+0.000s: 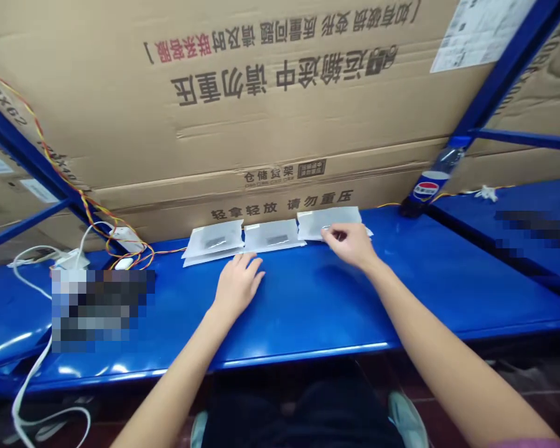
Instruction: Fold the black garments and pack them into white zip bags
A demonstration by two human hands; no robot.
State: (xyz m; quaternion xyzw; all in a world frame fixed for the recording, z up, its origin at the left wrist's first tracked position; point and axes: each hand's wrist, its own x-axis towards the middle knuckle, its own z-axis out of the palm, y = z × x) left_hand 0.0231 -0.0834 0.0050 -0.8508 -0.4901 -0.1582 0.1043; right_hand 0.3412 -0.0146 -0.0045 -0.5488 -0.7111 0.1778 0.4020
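Left hand point(238, 286): fingers spread, palm down on the blue painted steel shelf point(308, 305), just short of the packets
Right hand point(350, 244): fingers curled, tips at the near edge of the rightmost flat translucent plastic packet point(329, 223), at 11 o'clock; cannot tell if pinching
Other packets: middle flat translucent plastic packet point(273, 235) at 1 o'clock from left hand, left flat translucent plastic packet point(212, 244) at 11 o'clock, edges touching
Behind: brown corrugated cardboard carton point(261, 124), printed Chinese characters
2 o'clock from right hand: tilted blue-labelled Pepsi plastic bottle point(434, 177)
9 o'clock from left hand: twisted red-and-yellow wires point(135, 252)

The head camera looks forward and down from close above a blue shelf point(308, 305), facing a cardboard box point(242, 112), with the left hand point(237, 286) and right hand point(350, 244) in view.
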